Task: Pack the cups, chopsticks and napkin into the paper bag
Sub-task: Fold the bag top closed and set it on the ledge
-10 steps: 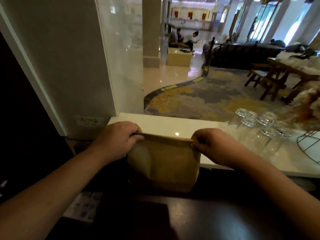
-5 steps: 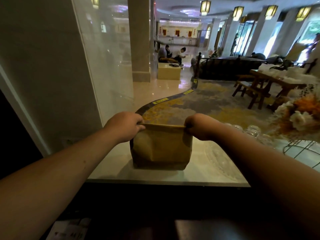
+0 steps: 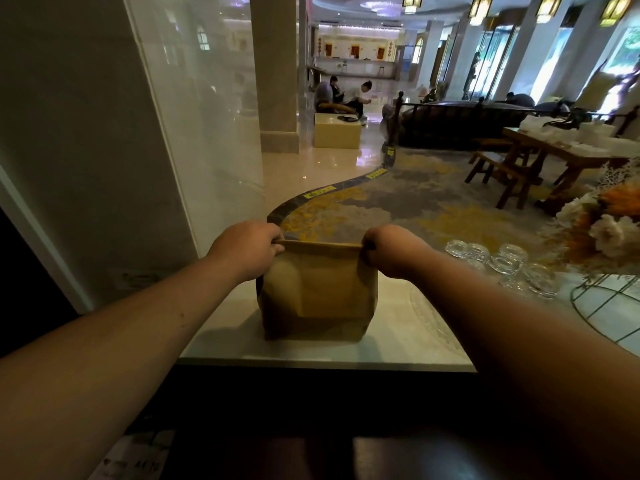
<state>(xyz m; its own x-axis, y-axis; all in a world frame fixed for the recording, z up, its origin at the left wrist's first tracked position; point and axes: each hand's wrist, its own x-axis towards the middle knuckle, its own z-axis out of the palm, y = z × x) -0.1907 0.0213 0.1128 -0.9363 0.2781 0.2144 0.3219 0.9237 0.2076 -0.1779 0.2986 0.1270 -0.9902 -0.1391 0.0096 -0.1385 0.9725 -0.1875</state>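
Observation:
A brown paper bag (image 3: 317, 299) stands upright on the white counter (image 3: 398, 334), its top edge folded flat. My left hand (image 3: 247, 249) grips the left end of that folded top. At the right end, my right hand (image 3: 389, 251) pinches the same edge. The fold hides whatever is inside the bag. Cups, chopsticks and a napkin are not visible outside it.
Several clear glasses (image 3: 502, 268) stand on the counter to the right of the bag. A flower arrangement (image 3: 602, 233) on a wire stand (image 3: 609, 299) fills the far right. A glass panel (image 3: 194, 133) rises on the left. A dark ledge (image 3: 311, 410) lies in front of the counter.
The bag has moved forward from the dark ledge's edge onto the white counter, both hands keeping hold of its folded top. My view has tilted upward toward the hall.

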